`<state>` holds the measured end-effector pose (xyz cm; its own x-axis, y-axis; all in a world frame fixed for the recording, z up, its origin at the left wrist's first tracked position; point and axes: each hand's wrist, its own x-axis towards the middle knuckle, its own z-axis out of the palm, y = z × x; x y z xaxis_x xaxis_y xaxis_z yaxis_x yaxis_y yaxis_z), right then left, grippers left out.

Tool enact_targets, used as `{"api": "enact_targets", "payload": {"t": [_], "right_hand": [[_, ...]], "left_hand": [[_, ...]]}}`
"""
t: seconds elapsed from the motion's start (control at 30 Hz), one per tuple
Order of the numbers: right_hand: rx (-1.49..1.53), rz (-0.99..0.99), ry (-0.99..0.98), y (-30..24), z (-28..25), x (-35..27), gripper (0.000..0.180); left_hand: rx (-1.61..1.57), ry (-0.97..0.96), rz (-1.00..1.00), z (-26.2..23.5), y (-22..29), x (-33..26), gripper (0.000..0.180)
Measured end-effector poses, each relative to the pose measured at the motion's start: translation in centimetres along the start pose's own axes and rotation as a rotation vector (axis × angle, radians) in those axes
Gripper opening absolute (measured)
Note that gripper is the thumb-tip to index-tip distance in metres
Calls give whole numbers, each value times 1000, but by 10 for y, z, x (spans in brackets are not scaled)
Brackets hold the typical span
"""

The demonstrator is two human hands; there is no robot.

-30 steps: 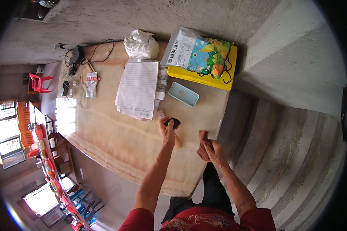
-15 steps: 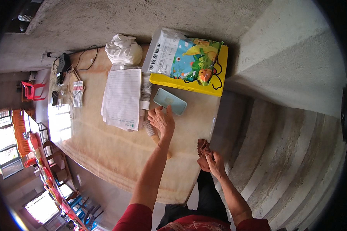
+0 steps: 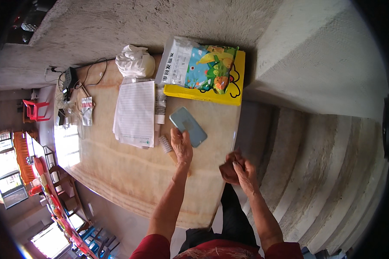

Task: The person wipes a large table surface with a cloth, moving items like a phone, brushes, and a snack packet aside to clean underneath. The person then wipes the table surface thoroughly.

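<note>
The left grip (image 3: 182, 150) pinches the pale blue case (image 3: 195, 131) at its eight-o'clock edge, apparently for steadiness, while the right grip (image 3: 247, 173) clutches bunched brown cloth (image 3: 228, 172).

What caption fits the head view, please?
Left grip on a light-blue phone-shaped object, right grip on a crumpled brown cloth, at a table.

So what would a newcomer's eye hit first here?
Probably the bright yellow box at the table's far right, with a colourful bag on top. Then the pale blue phone-shaped item nearer, gripped by the left hand, and the brown cloth in the right hand, by the table's right edge.
</note>
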<state>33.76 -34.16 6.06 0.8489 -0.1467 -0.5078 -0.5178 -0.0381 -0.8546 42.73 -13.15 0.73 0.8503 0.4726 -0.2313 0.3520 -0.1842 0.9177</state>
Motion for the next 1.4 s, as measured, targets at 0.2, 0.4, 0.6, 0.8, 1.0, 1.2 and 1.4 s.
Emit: {"api": "enact_targets", "payload": {"t": [0.2,0.4,0.6,0.8,1.0,1.2,1.4], "right_hand": [[-260,-558,-274,-57,61,-14,42],[-910,-897,-100,-67,94,-35,49],[-872,-954,176,-105,124,-40,35],[-1049,-1082,22,-102,136,-115,27],[-1087,-1068,-404,-89,119,-207,17],[-369,-707,-1103,-103,74,-251,23],[-332,-1039,-262,-132,146,-288,26]], "left_hand": [[-203,-282,134,-21,16,-65,26],[67,-252,378,-49,44,-100,53],[-332,-335,-91,-93,61,-139,49],[-458,-257,-159,-137,66,-166,57],[-808,-264,-152,-192,47,-204,43],[-720,-113,-307,-246,61,-233,35],[-1185,-346,-183,-270,76,-266,46]]}}
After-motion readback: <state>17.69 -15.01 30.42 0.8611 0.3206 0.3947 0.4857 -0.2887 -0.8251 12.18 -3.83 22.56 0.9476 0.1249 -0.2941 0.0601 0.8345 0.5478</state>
